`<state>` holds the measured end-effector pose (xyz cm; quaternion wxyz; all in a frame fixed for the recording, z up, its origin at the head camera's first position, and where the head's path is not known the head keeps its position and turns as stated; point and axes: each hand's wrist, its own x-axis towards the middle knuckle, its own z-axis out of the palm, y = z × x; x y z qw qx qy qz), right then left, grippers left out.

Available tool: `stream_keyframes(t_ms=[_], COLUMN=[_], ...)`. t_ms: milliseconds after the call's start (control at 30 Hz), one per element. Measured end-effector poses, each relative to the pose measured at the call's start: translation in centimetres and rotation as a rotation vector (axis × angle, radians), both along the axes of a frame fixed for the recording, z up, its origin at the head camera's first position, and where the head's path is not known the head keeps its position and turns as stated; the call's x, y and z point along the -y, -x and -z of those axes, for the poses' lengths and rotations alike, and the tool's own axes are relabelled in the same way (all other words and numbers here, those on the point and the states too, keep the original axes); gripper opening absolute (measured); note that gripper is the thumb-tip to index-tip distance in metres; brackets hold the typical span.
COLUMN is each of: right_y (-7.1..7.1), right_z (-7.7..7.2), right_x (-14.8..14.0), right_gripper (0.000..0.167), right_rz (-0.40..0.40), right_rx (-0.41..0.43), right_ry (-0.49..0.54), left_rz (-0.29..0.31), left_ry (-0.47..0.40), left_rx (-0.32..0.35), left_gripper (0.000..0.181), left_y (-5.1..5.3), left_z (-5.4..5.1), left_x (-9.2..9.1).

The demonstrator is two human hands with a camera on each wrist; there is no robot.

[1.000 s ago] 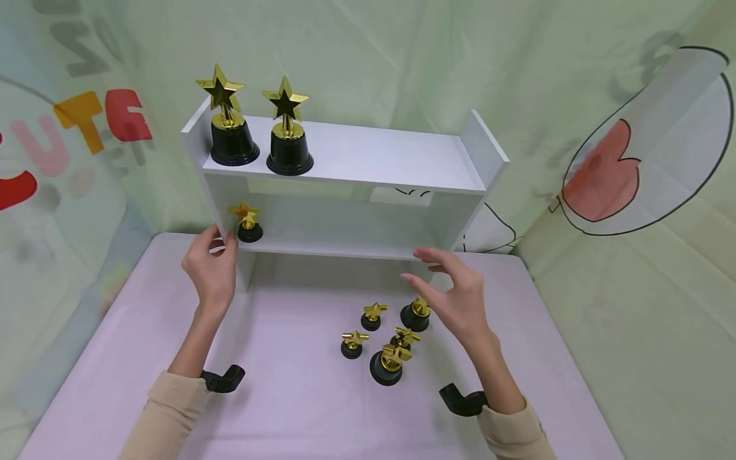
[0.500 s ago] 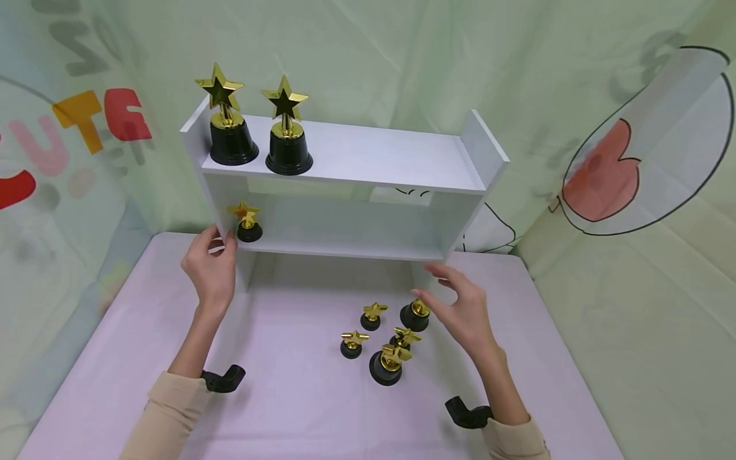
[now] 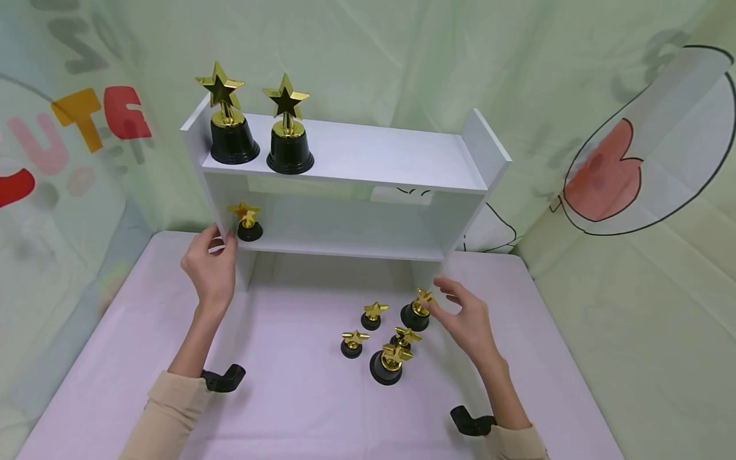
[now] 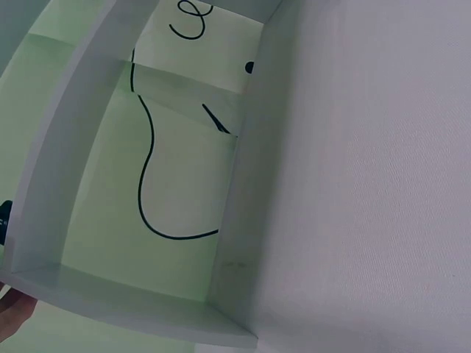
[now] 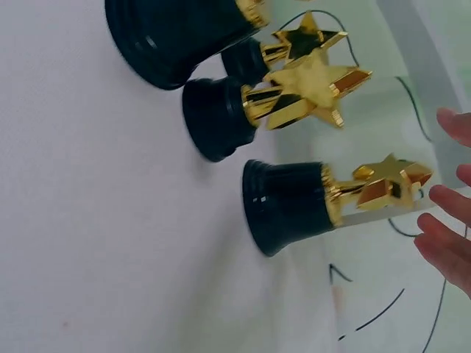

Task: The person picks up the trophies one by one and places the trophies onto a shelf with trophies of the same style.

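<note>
A trophy [image 3: 415, 318] stands upright on the table [image 3: 299, 409] in front of the shelf [image 3: 379, 156], its star [image 5: 390, 182] near the right hand [image 3: 468, 322], loosely spread and holding nothing; the left hand [image 3: 211, 268] grips the shelf's left side.

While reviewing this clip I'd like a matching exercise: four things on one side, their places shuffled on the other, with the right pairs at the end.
Things
1. Left hand
2. Right hand
3. Pair of big trophies
4. Lone small trophy

Places
A. Left end of the lower board
B. Beside the star of a trophy standing on the table
C. At the white shelf's left side panel
D. On the top board

Pairs: 1-C, 2-B, 3-D, 4-A
</note>
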<state>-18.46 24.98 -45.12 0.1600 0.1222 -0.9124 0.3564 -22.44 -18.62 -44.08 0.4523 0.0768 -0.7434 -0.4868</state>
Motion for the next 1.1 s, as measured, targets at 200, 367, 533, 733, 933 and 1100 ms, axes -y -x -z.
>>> stream_keyframes(t_ms=[200, 367, 533, 733, 933, 1100], right_y=[0.4, 0.9, 1.3, 1.4, 1.4, 1.3], right_z=[2.1, 4.0, 5.5, 6.5, 7.0, 7.4], right_x=[-0.6, -1.0, -1.3, -1.2, -1.0, -0.9], right_gripper=[0.051, 0.052, 0.061, 0.06, 0.059, 0.056], right_rz=[0.024, 0.037, 0.044, 0.059, 0.057, 0.058], right_rx=[0.125, 0.183, 0.256, 0.321, 0.368, 0.39], right_ry=[0.036, 0.073, 0.096, 0.11, 0.189, 0.267], left_rz=[0.008, 0.001, 0.005, 0.004, -0.003, -0.004], left_ry=[0.0, -0.005, 0.0, -0.006, -0.01, -0.01], left_rx=[0.011, 0.015, 0.026, 0.034, 0.03, 0.028], left_gripper=[0.022, 0.021, 0.022, 0.022, 0.021, 0.021], left_y=[-0.1, -0.1, -0.2, -0.2, -0.1, -0.1], left_z=[0.0, -0.1, -0.1, -0.2, -0.2, -0.2], left_x=[0.1, 0.1, 0.0, 0.0, 0.0, 0.0])
